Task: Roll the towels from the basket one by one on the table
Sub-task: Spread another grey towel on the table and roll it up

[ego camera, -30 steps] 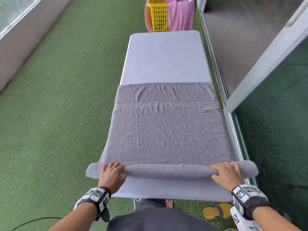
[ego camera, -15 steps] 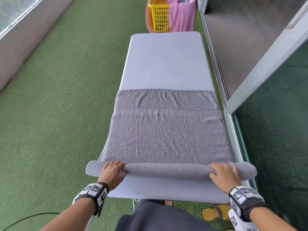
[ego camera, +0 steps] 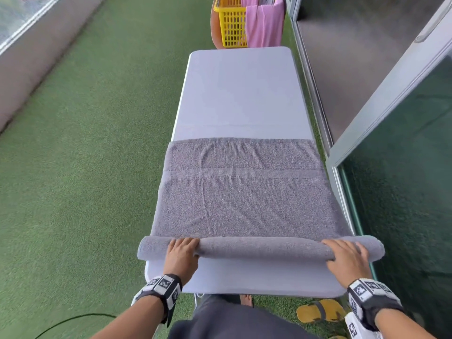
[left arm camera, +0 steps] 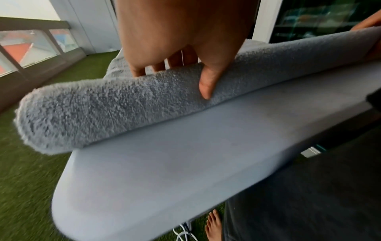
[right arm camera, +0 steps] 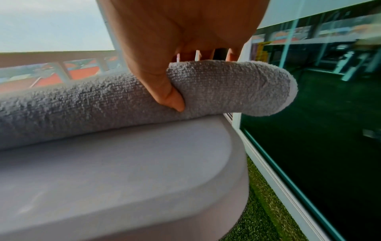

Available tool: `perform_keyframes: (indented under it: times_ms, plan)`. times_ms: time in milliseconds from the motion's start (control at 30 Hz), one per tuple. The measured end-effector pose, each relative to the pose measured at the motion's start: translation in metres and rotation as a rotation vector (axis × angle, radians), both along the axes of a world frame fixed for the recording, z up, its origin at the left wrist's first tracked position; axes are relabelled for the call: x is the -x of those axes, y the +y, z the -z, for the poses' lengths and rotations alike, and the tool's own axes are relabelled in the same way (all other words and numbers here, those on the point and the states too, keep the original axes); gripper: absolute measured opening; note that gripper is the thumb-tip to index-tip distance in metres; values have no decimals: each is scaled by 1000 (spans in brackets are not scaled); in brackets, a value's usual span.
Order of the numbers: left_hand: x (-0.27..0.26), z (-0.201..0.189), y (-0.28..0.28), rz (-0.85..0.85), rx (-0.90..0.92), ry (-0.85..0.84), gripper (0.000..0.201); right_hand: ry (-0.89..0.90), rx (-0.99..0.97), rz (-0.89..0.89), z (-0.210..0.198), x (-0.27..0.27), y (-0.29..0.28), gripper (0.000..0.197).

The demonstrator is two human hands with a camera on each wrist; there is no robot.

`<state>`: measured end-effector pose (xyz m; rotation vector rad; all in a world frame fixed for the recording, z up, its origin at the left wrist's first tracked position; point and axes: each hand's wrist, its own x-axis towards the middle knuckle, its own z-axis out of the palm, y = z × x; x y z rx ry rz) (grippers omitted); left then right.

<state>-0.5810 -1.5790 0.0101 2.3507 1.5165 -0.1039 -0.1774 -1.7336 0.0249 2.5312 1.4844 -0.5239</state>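
A grey towel [ego camera: 242, 199] lies flat across the white table [ego camera: 239, 94], its near end wound into a roll [ego camera: 261, 249] that sticks out past both table sides. My left hand [ego camera: 182, 250] curls over the roll's left part, fingers on top and thumb [left arm camera: 206, 84] pressed into the near side of the roll [left arm camera: 115, 104]. My right hand [ego camera: 347, 253] grips the right part the same way, thumb [right arm camera: 169, 94] dug into the roll [right arm camera: 226, 88]. A yellow basket [ego camera: 231, 23] with a pink towel [ego camera: 264, 23] over its rim stands beyond the table's far end.
Green artificial turf [ego camera: 85, 167] covers the floor to the left. A glass sliding door and its metal track [ego camera: 342, 192] run close along the table's right side. A yellow sandal [ego camera: 318, 311] and my bare foot [ego camera: 245, 299] are under the near edge. A black cable [ego camera: 73, 319] lies at lower left.
Both hands have turned the roll further away from me, so it is thicker and the flat stretch of towel is shorter. The far hem has slid nearer along the table.
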Motion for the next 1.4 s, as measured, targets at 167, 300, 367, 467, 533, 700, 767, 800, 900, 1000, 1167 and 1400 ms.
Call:
perform_keyframes:
  times_ms: [167,300,367,467,533,700,767,800,900,1000,1167,1400]
  plan:
    - [9,-6,1,36,10,35,30,35,28,-18,-4,11,-3,56]
    - [37,-8,-9,22,29,73,37,47,89,-120,-6,28,-1,52]
    - [43,-9,-9,39,74,108,56,73,128,-128,-9,28,3,50]
    - [43,-5,3,46,47,83,63,102,144,-129,-15,20,15,50]
    - [40,-4,11,-25,8,42,62,112,45,-90,-18,18,24,55]
    - [40,-1,1,53,102,119,75,186,51,-169,-12,22,15,66]
    - [44,0,-3,108,69,119,67,108,77,-204,-8,26,3,71]
    - [46,1,-2,111,34,104,56,76,85,-204,-8,26,2,67]
    - [40,-11,15,99,26,143,25,101,139,-177,-11,20,17,52]
    - [29,-18,33,75,34,144,34,124,127,-146,-17,12,42,43]
    - [28,-9,21,20,121,109,68,189,20,-109,-17,17,44,58]
    - [47,1,-7,88,43,124,45,103,128,-179,-16,32,15,53]
